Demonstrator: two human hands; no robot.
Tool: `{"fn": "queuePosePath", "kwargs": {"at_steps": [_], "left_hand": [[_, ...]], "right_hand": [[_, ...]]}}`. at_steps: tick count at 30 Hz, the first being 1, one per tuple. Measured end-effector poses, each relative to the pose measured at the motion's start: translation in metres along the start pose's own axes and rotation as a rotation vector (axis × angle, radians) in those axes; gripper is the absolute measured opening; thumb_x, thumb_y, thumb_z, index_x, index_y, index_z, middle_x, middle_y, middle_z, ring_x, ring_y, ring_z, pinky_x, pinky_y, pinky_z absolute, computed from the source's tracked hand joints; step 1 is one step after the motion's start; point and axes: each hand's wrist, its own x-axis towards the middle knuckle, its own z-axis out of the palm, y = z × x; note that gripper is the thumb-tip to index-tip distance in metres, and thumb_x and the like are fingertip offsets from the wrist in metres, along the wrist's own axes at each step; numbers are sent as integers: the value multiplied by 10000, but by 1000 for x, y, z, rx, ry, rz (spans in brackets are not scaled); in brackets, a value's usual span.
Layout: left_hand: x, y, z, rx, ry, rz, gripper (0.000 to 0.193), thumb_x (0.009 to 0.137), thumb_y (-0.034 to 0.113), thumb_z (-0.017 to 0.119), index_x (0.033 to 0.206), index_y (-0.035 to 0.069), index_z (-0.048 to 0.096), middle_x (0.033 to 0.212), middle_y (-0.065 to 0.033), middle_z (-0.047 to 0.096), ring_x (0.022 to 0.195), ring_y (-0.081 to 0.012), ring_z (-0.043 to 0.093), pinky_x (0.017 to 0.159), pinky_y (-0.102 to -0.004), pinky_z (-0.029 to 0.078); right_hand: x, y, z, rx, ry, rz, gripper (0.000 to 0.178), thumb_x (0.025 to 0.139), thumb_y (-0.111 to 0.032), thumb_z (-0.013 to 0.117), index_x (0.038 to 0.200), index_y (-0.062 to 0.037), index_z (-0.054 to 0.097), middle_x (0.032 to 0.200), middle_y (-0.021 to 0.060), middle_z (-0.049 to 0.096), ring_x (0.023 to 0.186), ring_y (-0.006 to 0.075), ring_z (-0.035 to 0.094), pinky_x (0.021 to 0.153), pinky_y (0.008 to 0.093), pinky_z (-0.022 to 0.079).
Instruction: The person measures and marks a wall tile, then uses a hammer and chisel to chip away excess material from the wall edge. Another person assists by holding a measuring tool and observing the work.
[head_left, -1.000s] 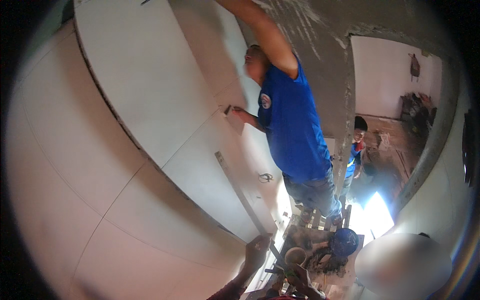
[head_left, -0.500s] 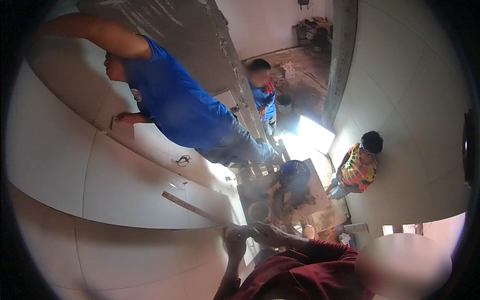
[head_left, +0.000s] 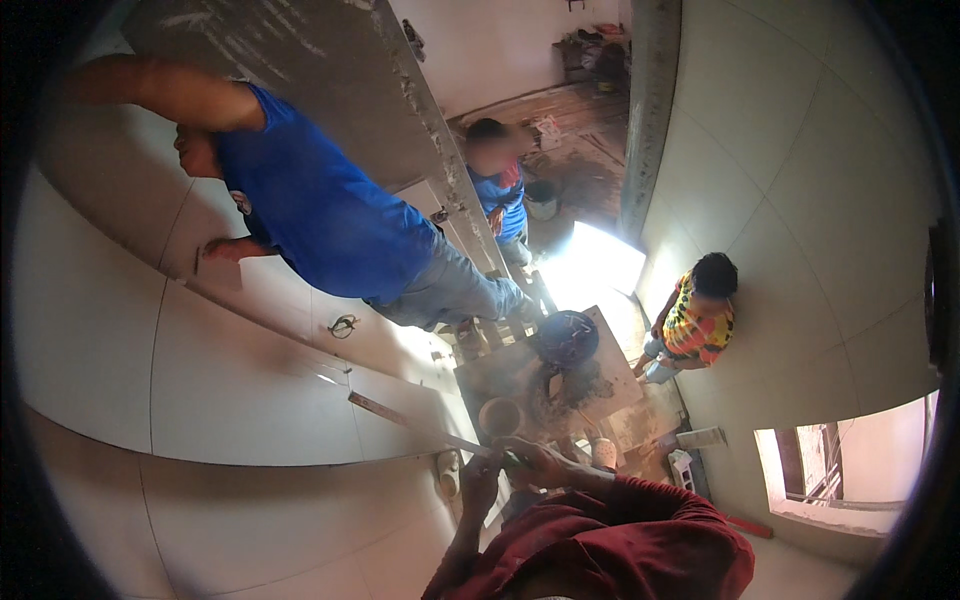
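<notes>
the long flat bar slants up and leftward from the wearer's hands, its far end in front of the pale wall panels; whether it touches them cannot be told. the left hand has its grip closed round the near end, probably so that most of the length is clear of the fingers. the right hand is just beside it, its grip too shadowed to tell whether it grasps anything. past them, a board carries a blue bucket, with a pale bucket at its near edge, seemingly placed for easy reach. a dark edge curves below the bar; above, a gap separates it from a co-worker in a blue shirt. rightward, the board's edge comes near the feet of a person in a multicoloured shirt.
</notes>
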Motion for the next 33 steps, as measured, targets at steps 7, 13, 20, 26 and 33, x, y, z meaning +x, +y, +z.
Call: {"fn": "queuePosePath", "kwargs": {"at_steps": [7,13,20,26,33], "left_hand": [[4,-2,5,-4,1,-65,242,913,235,640,978,7,691,818,-67,695,729,-113,625,649,-268,485],[5,-4,9,-77,37,-41,243,915,222,626,956,-9,689,807,-68,697,709,-105,632,586,-262,491],[7,0,26,-184,15,-59,250,920,228,627,955,-15,678,769,-50,676,686,-106,620,590,-246,478],[19,1,43,-158,-101,-140,266,927,258,627,1005,6,670,817,-45,668,699,-96,603,584,-249,472],[33,-8,71,-135,-307,-240,292,939,276,588,876,5,674,749,-47,646,645,-129,574,577,-300,458]], "right_hand": [[-4,8,-4,-26,46,-22,626,872,-299,653,1382,-39,400,1052,188,666,923,313,666,814,420,503],[-11,22,-6,-78,73,-75,634,873,-317,659,1373,-20,407,1090,203,661,956,325,669,825,418,509],[-24,17,-19,-181,106,-87,640,868,-313,654,1378,-19,403,1098,206,660,964,323,669,833,422,506],[-41,47,-28,-176,165,31,666,855,-315,628,1402,-32,376,1208,217,600,1069,322,609,868,419,476],[-73,44,-44,-120,249,201,666,858,-284,626,1408,-23,357,1191,187,615,1020,257,623,851,394,481]]}}
